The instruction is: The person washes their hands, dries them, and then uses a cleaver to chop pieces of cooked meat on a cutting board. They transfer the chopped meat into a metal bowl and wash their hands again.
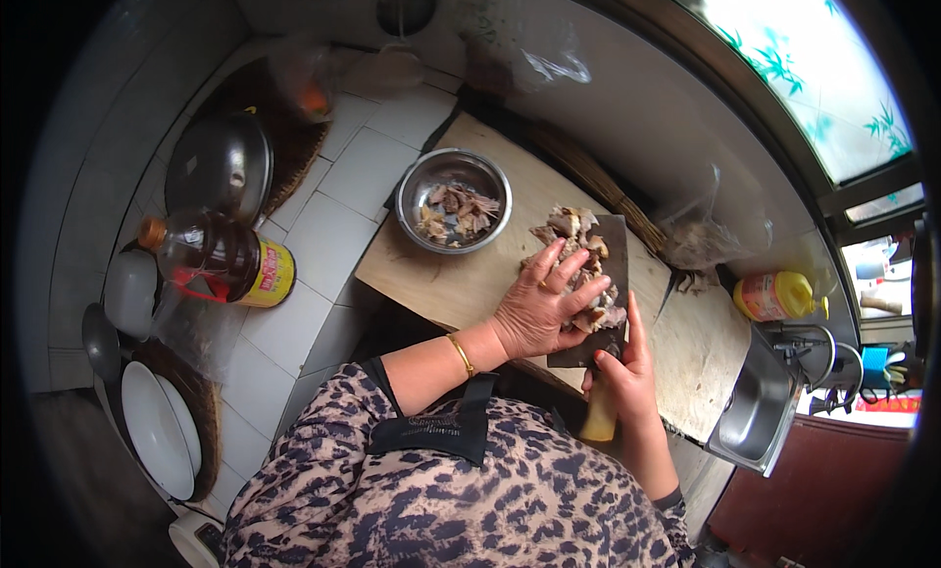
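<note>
My left hand (548, 303) is spread over a heap of chopped cooked meat pieces (577, 222), holding them against the broad blade of a cleaver (614, 255). The cleaver's wooden handle (599, 413) is gripped by my right hand (632, 384), whose fingers also reach along the blade's edge. Under the blade lies a large wooden board (412, 274). Left of the heap, a steel bowl (503, 214) on the board contains shredded meat (463, 204). My left palm and fingers hide part of the heap.
White tiles (323, 230) at left carry a large bottle of dark liquid (213, 259), a metal lid (220, 167) and white bowls (158, 428). A straw whisk (595, 178) lies along the wall. A yellow pump bottle (775, 296) stands near the steel sink (757, 421) at right.
</note>
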Tool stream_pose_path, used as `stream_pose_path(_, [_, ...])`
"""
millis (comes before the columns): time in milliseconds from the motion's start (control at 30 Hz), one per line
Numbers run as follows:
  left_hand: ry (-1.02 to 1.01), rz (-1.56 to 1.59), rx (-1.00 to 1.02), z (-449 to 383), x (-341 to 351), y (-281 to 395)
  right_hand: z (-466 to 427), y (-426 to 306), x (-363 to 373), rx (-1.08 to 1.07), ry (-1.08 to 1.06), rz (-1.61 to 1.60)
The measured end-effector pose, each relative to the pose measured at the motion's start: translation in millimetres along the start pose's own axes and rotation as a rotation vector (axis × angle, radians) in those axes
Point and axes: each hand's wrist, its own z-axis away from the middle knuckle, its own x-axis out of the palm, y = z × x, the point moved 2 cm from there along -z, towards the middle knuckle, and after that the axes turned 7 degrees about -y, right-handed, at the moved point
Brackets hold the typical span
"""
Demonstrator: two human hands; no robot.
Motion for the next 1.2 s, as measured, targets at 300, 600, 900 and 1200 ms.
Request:
stream_pose_path(300, [0.037,-0.114,-0.181,4.0,-52.2,-64.0,-80.8,-22.6,47.3,0.118,-0.139,0.026])
stream_pose_path(600, [-0.004,-0.235,-0.463,-3.6,-63.6,-107.8,-89.2,-48.4,53.8,0.237,-0.084,0.1])
stream_pose_path(900, [0.044,-0.293,-0.458,-10.6,-77.3,-97.1,-65.8,-60.3,42.2,0.235,-0.063,0.026])
stream_pose_path(1200, [-0.19,-0.406,-0.363,-23.4,-65.1,-105.1,-54.6,-58.6,22.3,0.17,-0.085,0.053])
